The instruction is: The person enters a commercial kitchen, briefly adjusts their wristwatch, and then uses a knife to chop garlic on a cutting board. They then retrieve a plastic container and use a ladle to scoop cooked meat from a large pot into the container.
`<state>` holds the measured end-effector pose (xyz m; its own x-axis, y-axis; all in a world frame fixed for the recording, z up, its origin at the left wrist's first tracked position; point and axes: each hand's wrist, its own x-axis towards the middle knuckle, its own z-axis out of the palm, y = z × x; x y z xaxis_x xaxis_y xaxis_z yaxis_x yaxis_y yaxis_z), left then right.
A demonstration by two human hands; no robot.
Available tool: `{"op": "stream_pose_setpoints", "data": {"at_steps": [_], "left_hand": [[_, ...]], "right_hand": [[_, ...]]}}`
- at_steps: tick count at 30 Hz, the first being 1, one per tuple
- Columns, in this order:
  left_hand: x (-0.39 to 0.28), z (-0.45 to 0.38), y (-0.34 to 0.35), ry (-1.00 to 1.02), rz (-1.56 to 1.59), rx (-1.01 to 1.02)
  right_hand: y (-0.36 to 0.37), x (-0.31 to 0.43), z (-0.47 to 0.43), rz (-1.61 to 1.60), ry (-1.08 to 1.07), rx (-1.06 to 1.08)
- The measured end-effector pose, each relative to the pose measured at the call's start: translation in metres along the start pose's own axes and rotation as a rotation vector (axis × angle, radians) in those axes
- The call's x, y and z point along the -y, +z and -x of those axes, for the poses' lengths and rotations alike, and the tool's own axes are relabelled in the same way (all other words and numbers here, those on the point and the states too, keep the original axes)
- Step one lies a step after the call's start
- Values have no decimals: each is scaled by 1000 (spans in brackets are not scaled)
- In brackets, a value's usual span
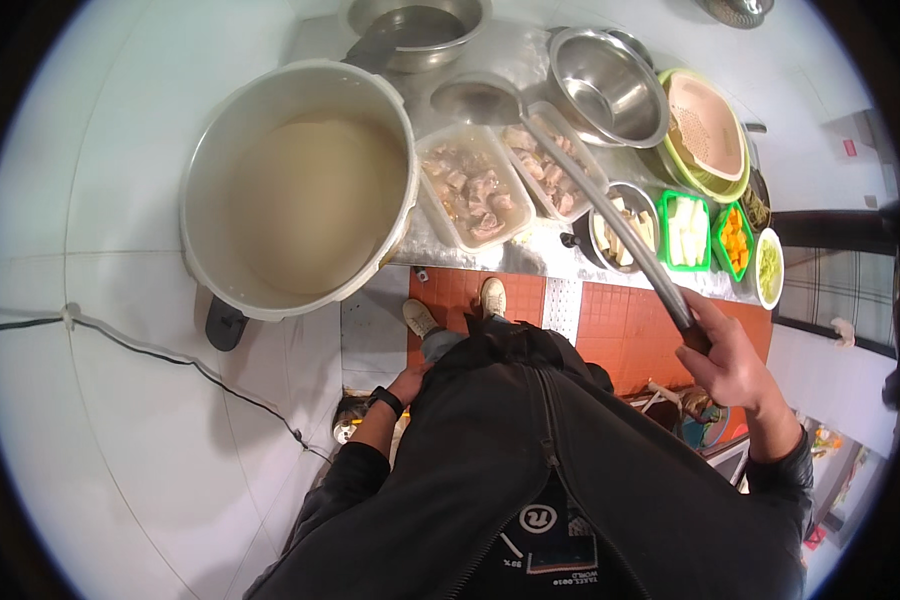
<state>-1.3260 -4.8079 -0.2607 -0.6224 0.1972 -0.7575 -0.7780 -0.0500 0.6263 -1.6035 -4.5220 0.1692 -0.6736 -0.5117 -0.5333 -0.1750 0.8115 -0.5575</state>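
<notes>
My right hand (735, 360) grips the dark end of a long-handled metal ladle (616, 202). The ladle's bowl hangs above two clear plastic tubs holding meat pieces, the left tub (474, 187) with cloudy liquid and the right tub (555, 161) partly behind the handle. Left of them stands a large pressure-cooker-style pot (195, 202) without its lid, with cloudy pale broth (307, 202) inside. Down by my waist, my left hand (409, 384) rests against my dark clothing, its fingers mostly hidden.
On the metal table (487, 259) stand steel bowls (607, 86), nested plastic baskets (709, 127), a bowl of pale sticks (622, 232), green baskets of white pieces (688, 229) and orange cubes (733, 244), and a white bowl (769, 270). A cable (195, 364) runs along the tiled wall.
</notes>
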Motion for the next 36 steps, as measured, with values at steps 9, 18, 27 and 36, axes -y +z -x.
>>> {"op": "stream_pose_setpoints", "data": {"at_steps": [9,18,27,36], "left_hand": [[16,7,-7,20,-45,-69],[30,21,-1,36,164,-175],[56,18,4,129,150,-228],[69,6,-1,74,248,-209]], "right_hand": [[-17,62,-32,-298,13,244],[65,159,-169,531,-540,138],[90,193,-180,333,-372,451],[58,212,-162,-312,232,852]]}}
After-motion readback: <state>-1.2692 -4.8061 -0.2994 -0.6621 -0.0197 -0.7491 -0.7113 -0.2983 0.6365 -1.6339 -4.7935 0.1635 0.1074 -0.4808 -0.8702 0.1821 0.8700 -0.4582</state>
